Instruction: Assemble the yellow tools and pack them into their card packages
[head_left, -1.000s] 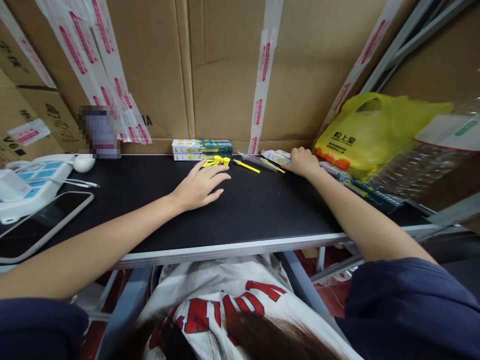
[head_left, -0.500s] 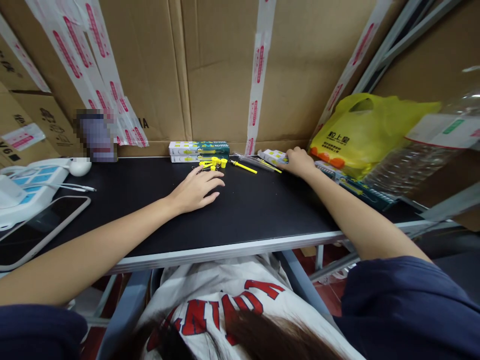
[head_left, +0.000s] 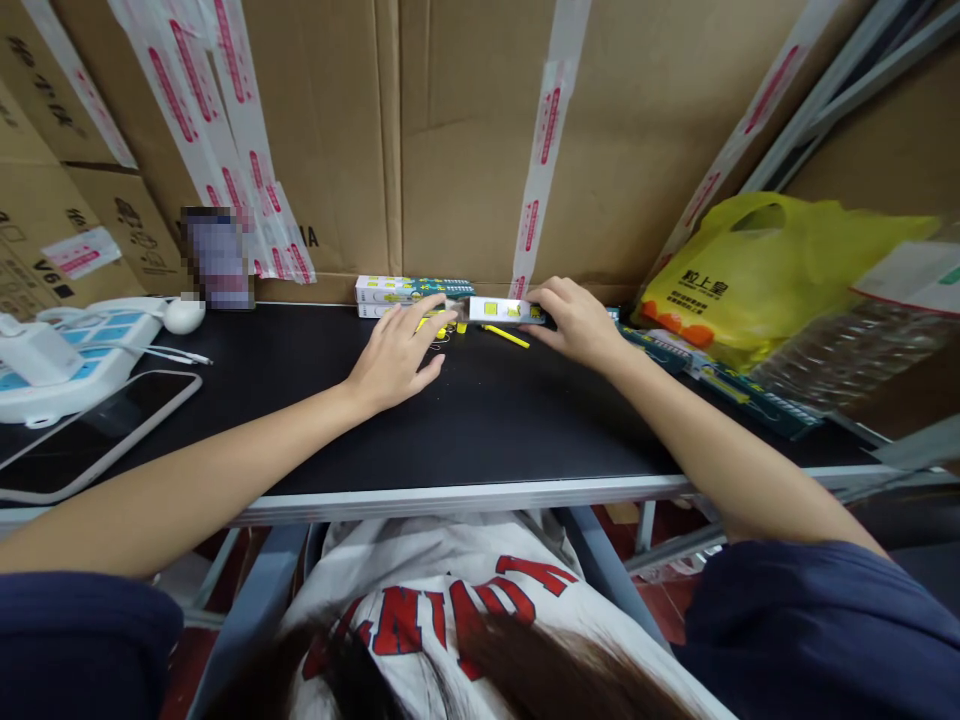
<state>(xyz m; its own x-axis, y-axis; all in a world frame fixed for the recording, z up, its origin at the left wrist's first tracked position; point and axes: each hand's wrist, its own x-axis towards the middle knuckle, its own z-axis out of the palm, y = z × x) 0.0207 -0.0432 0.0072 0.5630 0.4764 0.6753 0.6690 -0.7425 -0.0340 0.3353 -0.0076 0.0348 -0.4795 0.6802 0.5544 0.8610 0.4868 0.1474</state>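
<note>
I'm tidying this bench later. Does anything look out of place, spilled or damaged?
Nothing looks damaged or spilled. A few small yellow parts and a yellow stick lie loose on the black table. They are close to the small box that the right hand holds, with the left hand at its other end.

Taped cardboard boxes (head_left: pixel 465 130) wall in a black table (head_left: pixel 480 420).
</note>
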